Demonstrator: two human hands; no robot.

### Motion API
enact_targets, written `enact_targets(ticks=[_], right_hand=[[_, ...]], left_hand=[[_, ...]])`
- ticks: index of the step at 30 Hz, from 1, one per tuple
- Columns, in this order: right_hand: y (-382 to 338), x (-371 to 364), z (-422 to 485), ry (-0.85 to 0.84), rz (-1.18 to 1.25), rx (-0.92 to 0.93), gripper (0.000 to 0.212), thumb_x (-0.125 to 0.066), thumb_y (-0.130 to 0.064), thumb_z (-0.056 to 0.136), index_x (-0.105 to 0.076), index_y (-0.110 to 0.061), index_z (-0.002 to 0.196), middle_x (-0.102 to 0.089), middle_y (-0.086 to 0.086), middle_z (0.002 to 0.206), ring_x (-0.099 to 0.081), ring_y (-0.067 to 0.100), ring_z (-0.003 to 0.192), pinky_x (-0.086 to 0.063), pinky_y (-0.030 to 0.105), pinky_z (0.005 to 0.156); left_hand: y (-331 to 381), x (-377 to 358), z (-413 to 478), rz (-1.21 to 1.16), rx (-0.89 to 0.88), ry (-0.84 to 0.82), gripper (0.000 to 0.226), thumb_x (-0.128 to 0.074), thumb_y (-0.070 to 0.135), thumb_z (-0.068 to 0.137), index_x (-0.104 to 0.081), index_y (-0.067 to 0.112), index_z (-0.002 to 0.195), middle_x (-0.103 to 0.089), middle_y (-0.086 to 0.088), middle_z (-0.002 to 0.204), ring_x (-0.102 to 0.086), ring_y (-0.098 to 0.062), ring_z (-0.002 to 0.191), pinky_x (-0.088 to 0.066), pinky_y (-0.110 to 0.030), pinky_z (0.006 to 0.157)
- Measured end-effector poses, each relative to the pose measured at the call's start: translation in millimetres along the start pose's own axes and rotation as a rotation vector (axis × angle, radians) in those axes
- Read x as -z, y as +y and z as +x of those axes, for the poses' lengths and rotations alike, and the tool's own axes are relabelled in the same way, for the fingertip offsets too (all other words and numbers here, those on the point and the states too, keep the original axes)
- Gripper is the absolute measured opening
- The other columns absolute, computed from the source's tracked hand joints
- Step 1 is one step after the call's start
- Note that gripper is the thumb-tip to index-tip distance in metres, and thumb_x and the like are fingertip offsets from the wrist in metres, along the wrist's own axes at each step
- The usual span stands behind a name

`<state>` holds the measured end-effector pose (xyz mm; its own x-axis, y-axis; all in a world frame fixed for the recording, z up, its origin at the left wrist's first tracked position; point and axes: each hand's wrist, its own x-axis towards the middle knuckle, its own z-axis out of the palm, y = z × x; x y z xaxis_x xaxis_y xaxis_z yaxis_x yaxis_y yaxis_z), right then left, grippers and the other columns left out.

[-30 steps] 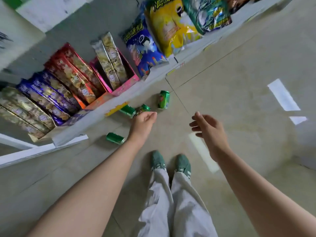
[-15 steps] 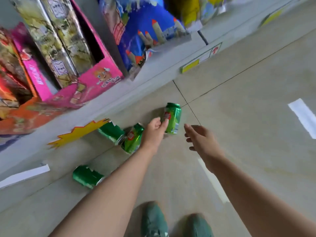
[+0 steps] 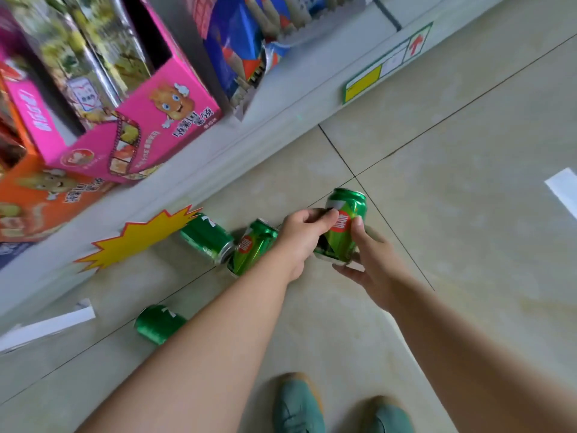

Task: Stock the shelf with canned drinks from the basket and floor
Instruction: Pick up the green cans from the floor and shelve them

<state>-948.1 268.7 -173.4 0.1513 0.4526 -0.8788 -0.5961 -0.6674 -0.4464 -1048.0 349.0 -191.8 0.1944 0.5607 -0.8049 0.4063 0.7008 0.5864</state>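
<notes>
**Item:** green aluminium drink can with red oval label (image 3: 343, 228), slightly tilted over the beige tiled floor (image 3: 468, 189), held by both hands.
- **Left hand** (image 3: 301, 237): fingers (image 3: 315, 215) curled round the can's upper side.
- **Right hand** (image 3: 374, 267): thumb on the front, fingers curled under the base.
- **Open room:** bare floor right of and beyond the fingers.
- **Left of the fingers:** a second red-labelled green can (image 3: 253, 246) lying against a dark green lying can (image 3: 206, 237); then a yellow starburst paper tag (image 3: 137, 239) on the white shelf edge (image 3: 218, 157).
- **On the shelf:** pink cardboard carton (image 3: 150, 126).
- **Nearer the person:** a third dark green can (image 3: 156, 323), partly hidden by the left forearm.
</notes>
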Motion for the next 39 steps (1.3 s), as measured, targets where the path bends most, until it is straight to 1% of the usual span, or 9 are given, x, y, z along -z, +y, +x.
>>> enact_targets(ticks=[6, 11, 18, 22, 26, 30, 33, 37, 39], right_hand=[[-56, 16, -108, -0.011, 0.069, 0.072, 0.030, -0.052, -0.046, 0.095, -0.066, -0.028, 0.114, -0.071, 0.000, 0.111, -0.067, 0.016, 0.104, -0.054, 0.038, 0.090], [-149, 21, -224, -0.054, 0.030, 0.154, 0.028, -0.054, -0.045, 0.093, -0.069, -0.027, 0.109, -0.074, -0.005, 0.103, -0.068, 0.010, 0.096, -0.051, 0.039, 0.095], [-272, 12, -409, -0.186, -0.060, 0.260, 0.048, -0.059, -0.048, 0.076, -0.068, -0.018, 0.112, -0.074, 0.003, 0.102, -0.066, 0.014, 0.093, -0.058, 0.032, 0.077], [-326, 9, -524, -0.251, -0.126, 0.312, 0.051, -0.056, -0.047, 0.080, -0.065, -0.015, 0.119, -0.071, 0.011, 0.115, -0.065, 0.025, 0.108, -0.053, 0.044, 0.094], [-363, 2, -623, -0.342, -0.172, 0.371, 0.048, -0.055, -0.042, 0.083, -0.064, -0.011, 0.119, -0.070, 0.014, 0.115, -0.069, 0.025, 0.102, -0.058, 0.036, 0.074], [-405, -20, -708, -0.391, -0.206, 0.481, 0.049, -0.055, -0.038, 0.085, -0.061, -0.008, 0.123, -0.068, 0.017, 0.121, -0.066, 0.031, 0.110, -0.058, 0.041, 0.079], [-436, -42, -766, -0.463, -0.214, 0.554, 0.050, -0.055, -0.037, 0.086, -0.058, -0.005, 0.125, -0.066, 0.022, 0.122, -0.065, 0.036, 0.112, -0.055, 0.048, 0.087], [-471, -76, -835, -0.558, -0.297, 0.668, 0.095, -0.093, -0.049, 0.048, -0.057, -0.004, 0.125, -0.064, 0.024, 0.124, -0.064, 0.038, 0.111, -0.057, 0.049, 0.086], [-483, -94, -864, -0.637, -0.343, 0.705, 0.106, -0.097, -0.048, 0.038, -0.057, -0.002, 0.125, -0.063, 0.026, 0.124, -0.065, 0.039, 0.109, -0.057, 0.049, 0.085]], left_hand=[[70, -16, -97, -0.063, -0.063, -0.105, 0.035, -0.079, 0.028, 0.072, -0.063, 0.014, 0.100, -0.072, -0.010, 0.106, -0.069, -0.025, 0.100, -0.053, -0.038, 0.094], [178, -23, -203, -0.064, -0.142, -0.141, 0.013, -0.070, 0.015, 0.087, -0.058, 0.010, 0.090, -0.068, -0.005, 0.089, -0.066, -0.017, 0.080, -0.055, -0.030, 0.083], [328, -7, -369, -0.004, -0.312, -0.155, 0.027, -0.078, 0.020, 0.079, -0.062, 0.006, 0.096, -0.066, -0.016, 0.104, -0.066, -0.033, 0.100, -0.055, -0.044, 0.092], [397, 4, -481, 0.087, -0.398, -0.230, 0.033, -0.080, 0.029, 0.076, -0.065, 0.020, 0.104, -0.071, -0.007, 0.108, -0.068, -0.029, 0.104, -0.059, -0.025, 0.070], [455, 18, -585, 0.246, -0.505, -0.317, 0.053, -0.083, 0.041, 0.071, -0.065, 0.025, 0.118, -0.069, -0.009, 0.115, -0.067, -0.027, 0.107, -0.054, -0.047, 0.093], [519, 41, -682, 0.373, -0.655, -0.338, 0.037, -0.073, 0.023, 0.085, -0.061, 0.015, 0.119, -0.069, -0.003, 0.102, -0.068, -0.013, 0.088, -0.058, -0.027, 0.081], [561, 61, -753, 0.455, -0.780, -0.289, 0.034, -0.073, 0.025, 0.085, -0.061, 0.010, 0.114, -0.067, -0.003, 0.098, -0.066, -0.013, 0.083, -0.056, -0.026, 0.076], [600, 90, -836, 0.530, -0.934, -0.185, 0.042, -0.077, 0.035, 0.081, -0.060, 0.009, 0.109, -0.069, -0.004, 0.100, -0.068, -0.018, 0.090, -0.057, -0.039, 0.088], [613, 106, -872, 0.616, -1.020, -0.136, 0.055, -0.077, 0.047, 0.077, -0.060, 0.009, 0.112, -0.067, -0.004, 0.103, -0.066, -0.019, 0.093, -0.053, -0.046, 0.093]])
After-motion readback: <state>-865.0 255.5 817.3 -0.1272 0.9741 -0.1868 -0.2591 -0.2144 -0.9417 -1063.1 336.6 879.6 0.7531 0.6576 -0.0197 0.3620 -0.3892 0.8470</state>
